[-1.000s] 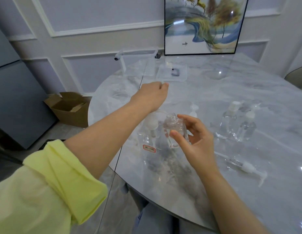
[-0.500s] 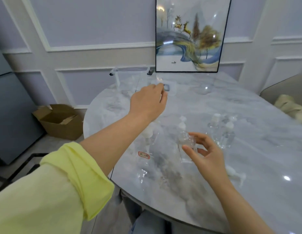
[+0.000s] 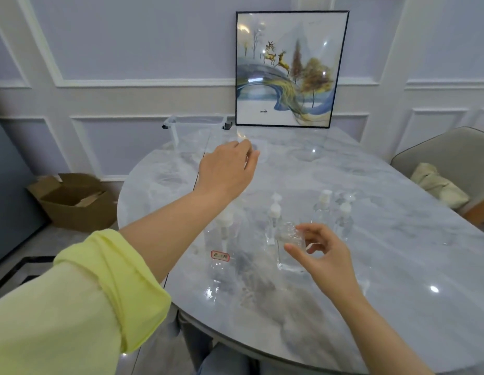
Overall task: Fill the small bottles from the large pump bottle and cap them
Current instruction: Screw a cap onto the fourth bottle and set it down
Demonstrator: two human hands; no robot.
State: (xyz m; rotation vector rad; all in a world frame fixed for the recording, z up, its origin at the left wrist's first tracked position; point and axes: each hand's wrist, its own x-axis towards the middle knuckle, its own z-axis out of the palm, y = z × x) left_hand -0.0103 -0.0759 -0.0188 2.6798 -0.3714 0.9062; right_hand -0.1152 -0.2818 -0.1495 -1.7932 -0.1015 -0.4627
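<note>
Bright soft room light, white shiny spots on the desk (image 3: 397,239), glare on the picture glass (image 3: 289,69), walls bend at edges, slightly blurry

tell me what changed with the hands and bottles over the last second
The right hand set the uncapped small bottle upright on the table and is opening off it. The left hand reached farther toward the clear bin. The capped bottles and large pump bottle stayed put.
</note>
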